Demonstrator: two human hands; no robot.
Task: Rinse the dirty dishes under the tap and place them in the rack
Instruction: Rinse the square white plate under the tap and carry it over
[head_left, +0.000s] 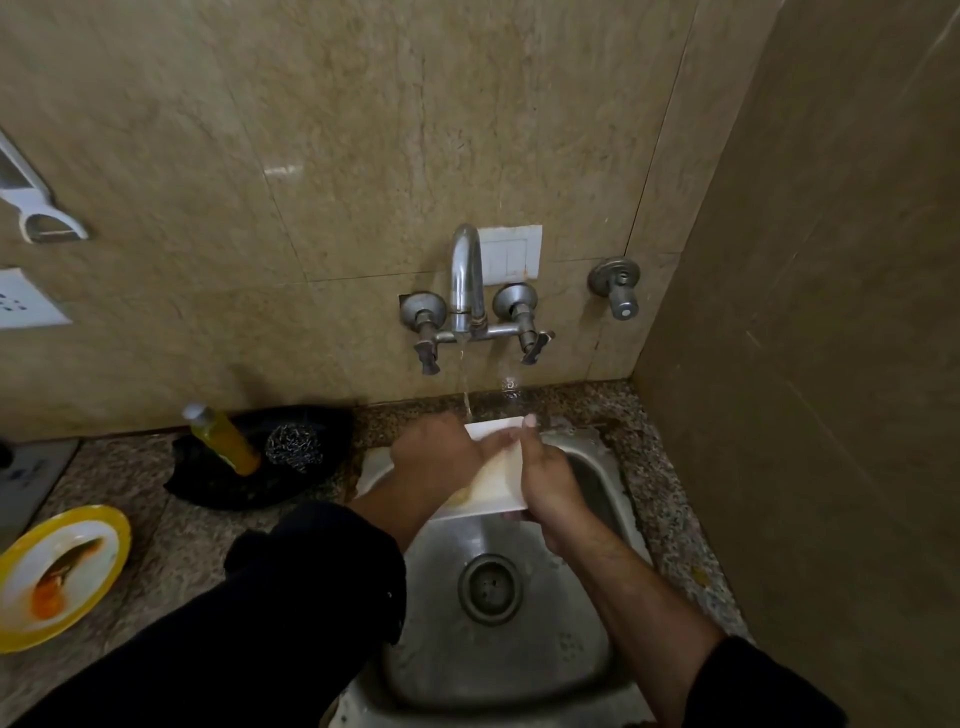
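A white rectangular dish (493, 470), gripped by the right hand (548, 480) and touched by the left hand (436, 452) (curl unclear), is being rinsed; a soiled yellow-rimmed plate (62, 571) is left unwashed.

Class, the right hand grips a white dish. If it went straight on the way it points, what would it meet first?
The right hand would probably meet the water stream below the tap, then the wall; depth is unclear.

Dim, soft-focus picture; wide-angle bending at edges.
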